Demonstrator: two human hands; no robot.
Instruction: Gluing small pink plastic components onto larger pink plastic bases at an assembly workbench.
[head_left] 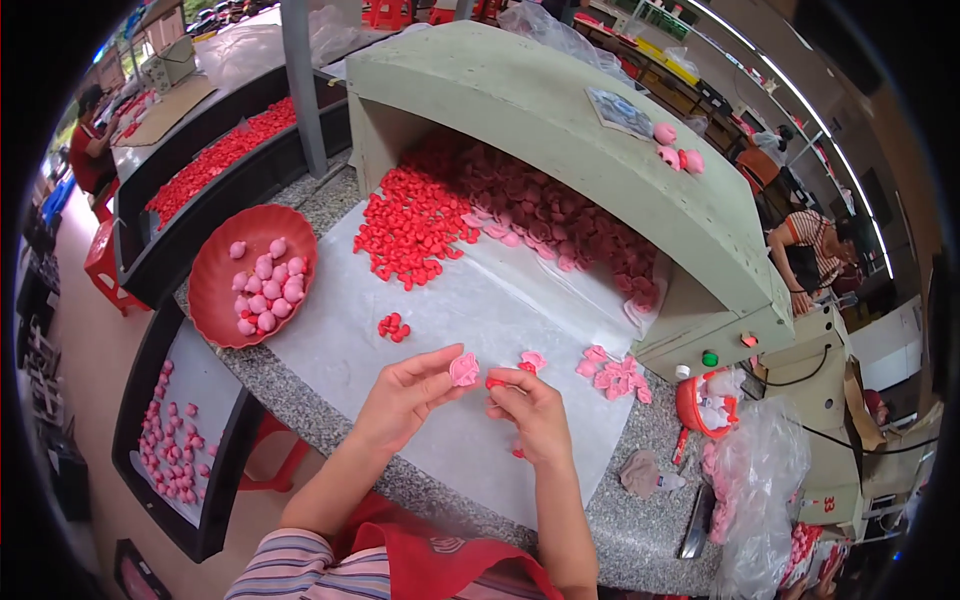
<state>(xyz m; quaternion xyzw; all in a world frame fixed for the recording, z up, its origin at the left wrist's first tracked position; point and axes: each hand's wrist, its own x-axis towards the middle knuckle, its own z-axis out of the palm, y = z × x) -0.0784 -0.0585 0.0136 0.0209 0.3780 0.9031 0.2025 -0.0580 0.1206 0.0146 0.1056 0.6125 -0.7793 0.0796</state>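
Observation:
My left hand (408, 398) pinches a pink molded piece (464, 369) between thumb and fingers, above the white sheet (330, 345). Close beside it, my right hand (530, 408) pinches a small red piece (494, 382), mostly covered by the fingertips. Just beyond the right fingers lies a pink piece with red on it (534, 359). A small cluster of red pieces (394, 327) rests ahead of my left hand. Several pink pieces (615, 376) form a loose pile to the right.
A curved grey-green machine housing (560, 90) arches over heaps of red pieces (410, 225) and pink pieces (560, 205). At left stand a red bowl (208, 290) of pink round parts and black trays (225, 500). A red basket (690, 405) and plastic bag (775, 460) sit at right.

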